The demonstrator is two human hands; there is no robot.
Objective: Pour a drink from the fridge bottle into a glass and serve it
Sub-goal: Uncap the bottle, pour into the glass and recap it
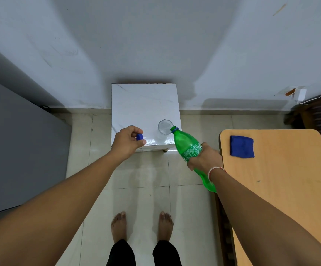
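A clear faceted glass (164, 129) stands near the front right corner of a small white marble-look table (134, 104). My right hand (205, 158) grips a green plastic bottle (186, 143) around its label. The bottle is uncapped and tilted, and its open mouth touches or hangs just over the glass rim. My left hand (128, 142) hovers over the table's front left part, pinching the blue bottle cap (139, 137) between its fingers. Whether liquid is flowing is too faint to tell.
A wooden desk (282, 189) fills the right side, with a folded blue cloth (241, 146) on it. A grey fridge (17, 150) stands at the left. Pale floor tiles lie between them, and my bare feet (142, 225) stand there. The wall is close behind the table.
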